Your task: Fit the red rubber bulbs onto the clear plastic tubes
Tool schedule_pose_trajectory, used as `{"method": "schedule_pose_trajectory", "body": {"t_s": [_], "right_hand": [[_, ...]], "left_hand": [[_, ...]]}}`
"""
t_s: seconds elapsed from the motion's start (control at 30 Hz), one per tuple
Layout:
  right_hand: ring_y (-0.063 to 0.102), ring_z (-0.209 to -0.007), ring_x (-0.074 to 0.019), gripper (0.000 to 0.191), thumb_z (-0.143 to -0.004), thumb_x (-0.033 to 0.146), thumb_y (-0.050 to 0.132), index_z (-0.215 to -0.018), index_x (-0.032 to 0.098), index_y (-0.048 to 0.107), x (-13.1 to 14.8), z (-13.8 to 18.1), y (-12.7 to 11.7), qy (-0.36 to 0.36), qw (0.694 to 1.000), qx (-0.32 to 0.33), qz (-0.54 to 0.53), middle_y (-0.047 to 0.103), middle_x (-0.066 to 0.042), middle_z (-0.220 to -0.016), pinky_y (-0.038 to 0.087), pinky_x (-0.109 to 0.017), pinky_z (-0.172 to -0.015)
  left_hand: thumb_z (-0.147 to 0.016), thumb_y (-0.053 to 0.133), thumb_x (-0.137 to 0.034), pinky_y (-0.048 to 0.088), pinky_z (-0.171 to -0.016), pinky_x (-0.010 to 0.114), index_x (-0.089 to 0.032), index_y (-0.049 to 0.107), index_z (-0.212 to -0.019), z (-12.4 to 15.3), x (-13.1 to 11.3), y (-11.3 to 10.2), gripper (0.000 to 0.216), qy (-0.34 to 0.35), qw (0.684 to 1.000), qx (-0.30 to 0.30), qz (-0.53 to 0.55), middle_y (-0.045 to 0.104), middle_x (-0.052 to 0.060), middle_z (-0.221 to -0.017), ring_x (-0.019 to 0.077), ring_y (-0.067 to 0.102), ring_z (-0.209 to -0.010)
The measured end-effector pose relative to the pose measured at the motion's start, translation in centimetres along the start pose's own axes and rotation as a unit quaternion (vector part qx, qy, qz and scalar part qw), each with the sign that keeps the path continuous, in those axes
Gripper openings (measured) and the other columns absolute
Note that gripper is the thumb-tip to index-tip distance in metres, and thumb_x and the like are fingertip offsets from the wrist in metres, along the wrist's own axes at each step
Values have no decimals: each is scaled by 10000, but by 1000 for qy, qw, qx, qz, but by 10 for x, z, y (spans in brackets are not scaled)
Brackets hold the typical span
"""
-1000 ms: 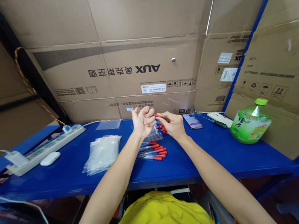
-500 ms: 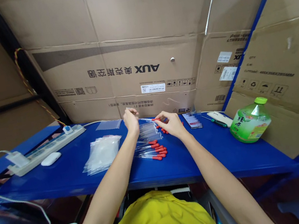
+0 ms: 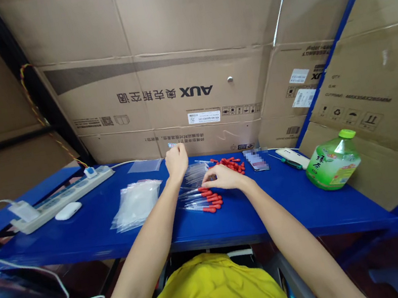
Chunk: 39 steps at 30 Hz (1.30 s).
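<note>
My left hand [image 3: 177,162] is curled closed at the back of the blue table, behind the glass tubes; what it holds, if anything, is hidden. My right hand [image 3: 223,176] is closed with bent fingers over the right ends of a row of thin glass tubes [image 3: 193,174]; I cannot make out what lies between its fingertips. Just below those fingertips lie several glass droppers [image 3: 208,200], red bulbs to the right. A pile of loose red rubber bulbs [image 3: 234,165] is behind my right hand. One tube [image 3: 203,161] lies between my hands, near the bulbs.
Clear plastic bags [image 3: 137,205] are stacked left of my left forearm, and a flat clear sheet [image 3: 144,166] lies behind them. A power strip [image 3: 65,198] and white case [image 3: 68,211] lie far left. To the right are a phone [image 3: 257,159], a green-handled tool [image 3: 291,163] and a green bottle [image 3: 332,164].
My right hand has moved down and left from the red-bulbed dropper it held, uncovering the bulb pile. My left hand has turned slightly, its back now facing me.
</note>
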State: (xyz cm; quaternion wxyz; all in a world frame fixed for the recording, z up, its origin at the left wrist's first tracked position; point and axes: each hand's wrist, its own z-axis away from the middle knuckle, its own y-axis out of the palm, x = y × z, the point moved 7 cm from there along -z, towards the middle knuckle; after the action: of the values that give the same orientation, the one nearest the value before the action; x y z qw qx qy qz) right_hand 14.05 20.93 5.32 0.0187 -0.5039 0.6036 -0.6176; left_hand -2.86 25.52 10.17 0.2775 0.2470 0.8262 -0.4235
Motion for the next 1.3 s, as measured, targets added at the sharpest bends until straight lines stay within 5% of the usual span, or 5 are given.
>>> {"method": "schedule_pose_trajectory", "body": {"t_s": [0.57,0.9,1.07,1.17,1.3], "right_hand": [[666,-665,-139,113,-688,118,754,-718,226,757,-35,6,-7,85,983,22,164,736,24,-724,396,-223,-569],[694,-706,-145,133,-709,98,734,-774,212,712,-26,8,-30,69,985,-77,140,754,9,-750,446,-217,-650],[682,-685,-154,58,-794,189,694,-839,222,710,-22,13,-63,61,961,-250,104,754,4,-757,478,-239,-678],[675,-693,-163,42,-825,259,681,-828,220,698,-23,18,-73,53,940,-331,70,755,-7,-780,502,-261,-714],[662,-691,-165,67,-828,277,668,-813,214,685,-22,15,-69,33,939,-341,29,747,-12,-776,505,-264,-709]], "left_hand": [[-1013,381,-392,397,-714,316,-219,711,-771,13,-16,33,444,124,976,147,-105,756,132,-873,283,690,-878],[-1016,402,-400,412,-751,314,-223,689,-763,17,-18,42,421,163,967,177,-89,742,117,-842,265,686,-868],[-1009,482,-436,410,-661,281,-218,655,-882,11,-11,37,306,45,984,113,130,720,77,-852,209,646,-750],[-1017,457,-525,329,-495,238,-187,643,-1026,15,-5,56,386,-114,894,165,401,720,85,-937,123,538,-532],[-1013,442,-600,307,-431,205,-154,659,-1021,28,-24,73,496,-163,746,269,587,721,127,-1018,103,550,-534]]}}
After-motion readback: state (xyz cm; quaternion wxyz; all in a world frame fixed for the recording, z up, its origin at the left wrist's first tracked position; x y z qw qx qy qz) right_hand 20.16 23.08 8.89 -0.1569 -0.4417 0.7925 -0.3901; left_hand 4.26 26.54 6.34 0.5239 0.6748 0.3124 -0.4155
